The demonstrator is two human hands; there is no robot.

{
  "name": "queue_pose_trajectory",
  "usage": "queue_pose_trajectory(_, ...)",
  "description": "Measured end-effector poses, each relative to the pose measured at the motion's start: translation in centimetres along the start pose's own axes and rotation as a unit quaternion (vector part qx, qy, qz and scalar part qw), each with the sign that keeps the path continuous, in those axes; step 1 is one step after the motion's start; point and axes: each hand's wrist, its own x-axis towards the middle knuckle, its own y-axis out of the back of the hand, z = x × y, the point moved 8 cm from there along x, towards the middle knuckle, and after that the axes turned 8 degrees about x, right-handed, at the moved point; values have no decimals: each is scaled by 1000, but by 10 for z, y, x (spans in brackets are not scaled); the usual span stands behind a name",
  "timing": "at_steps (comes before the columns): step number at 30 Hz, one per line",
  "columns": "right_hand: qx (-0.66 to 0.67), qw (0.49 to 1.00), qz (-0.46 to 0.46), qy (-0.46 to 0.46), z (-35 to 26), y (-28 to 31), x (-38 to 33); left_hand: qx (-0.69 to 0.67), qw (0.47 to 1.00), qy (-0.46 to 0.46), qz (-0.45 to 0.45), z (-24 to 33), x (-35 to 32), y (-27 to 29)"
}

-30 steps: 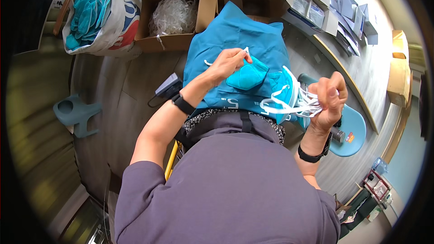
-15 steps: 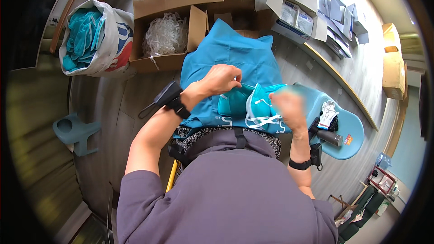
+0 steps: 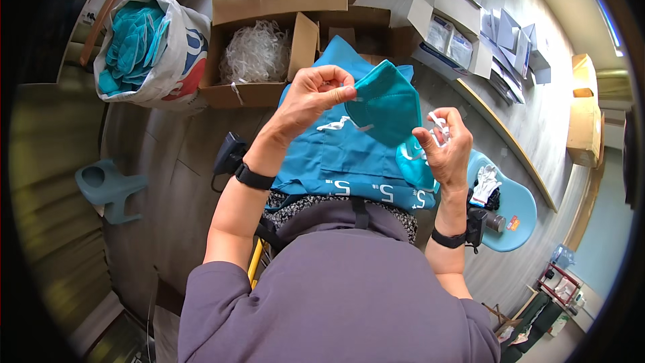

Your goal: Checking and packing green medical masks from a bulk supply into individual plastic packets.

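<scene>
Fingers of left hand (image 3: 316, 91) pinch one edge of a teal folded fabric face mask (image 3: 384, 102), held up at chest height over the lap. Right hand (image 3: 447, 148) sits just to the mask's right, thumb & fingertips pressed together on a thin white elastic strap (image 3: 438, 123); whether that strap is joined to the mask yet can't be made out.

Under both hands: a teal cloth apron (image 3: 342, 161) spread across the lap, w/ a second teal mask (image 3: 413, 168) partly hidden behind the right wrist.

Progress, as a judgement: work looks mid-way. An open cardboard box (image 3: 232, 87) ahead holds a tangle of clear-white straps (image 3: 255, 50), & a white plastic sack (image 3: 144, 47) at far left is stuffed w/ teal masks; can't tell if those are finished or waiting.

Hard to see: the mask's far side, what lies in the small white cartons (image 3: 447, 33) upper right, & items on the round blue stool (image 3: 517, 208), which show only as white cloth & a small can. Picture rim is bent & dark.
</scene>
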Motion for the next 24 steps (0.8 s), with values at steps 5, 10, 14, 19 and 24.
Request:
queue_pose_trajectory(5, 155, 984, -87, 28, -27, -35, 2, -12, 999, -25, -17, -1, 6, -22)
queue_pose_trajectory(10, 266, 962, -55, -17, -28, -27, 11, 59, 996, -51, 35, -4, 6, -20)
queue_pose_trajectory(14, 311, 946, -58, -68, -11, -18, 15, 101, 994, -52, 5, -5, 4, -21)
queue_pose_trajectory(19, 316, 941, -65, -99, 2, -18, 17, 37, 997, -12, -68, -7, -2, -34)
queue_pose_trajectory(24, 373, 919, -36, -127, 5, -16, 20, 51, 993, -2, -105, -8, -7, -41)
